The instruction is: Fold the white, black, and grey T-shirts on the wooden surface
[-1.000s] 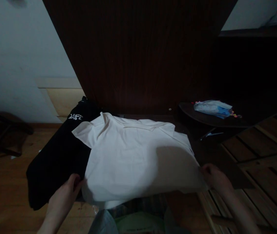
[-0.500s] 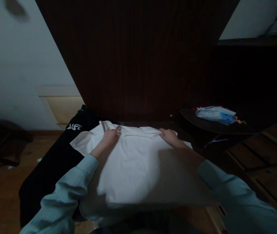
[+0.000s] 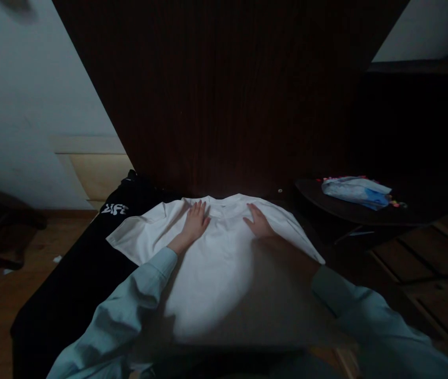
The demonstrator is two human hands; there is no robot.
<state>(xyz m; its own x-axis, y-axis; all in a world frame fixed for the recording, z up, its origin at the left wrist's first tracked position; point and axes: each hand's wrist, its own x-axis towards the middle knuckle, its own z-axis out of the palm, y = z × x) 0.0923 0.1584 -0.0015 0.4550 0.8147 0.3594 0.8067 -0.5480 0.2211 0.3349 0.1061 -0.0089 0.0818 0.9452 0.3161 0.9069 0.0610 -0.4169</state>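
A white T-shirt [image 3: 211, 295] is spread out in front of me, its collar at the far end and one short sleeve fanned out on each side. My left hand [image 3: 196, 222] lies flat on the cloth just left of the collar, fingers stretched forward. On the other side of the collar, my right hand [image 3: 259, 222] rests on the shirt with its fingers apart. Neither hand grips the cloth. The shirt's near end falls into shadow close to my body.
Black clothing [image 3: 77, 268] with white lettering lies along the left. A dark wooden panel [image 3: 224, 100] rises behind the shirt. At right, a blue and white plastic packet [image 3: 356, 192] sits on a dark rounded shelf [image 3: 306, 197]. Wooden slats [image 3: 413, 255] show at lower right.
Both hands have let go of the shirt's collar edge and now lie flat on it. The collar and shoulders have gone from bunched to spread out.
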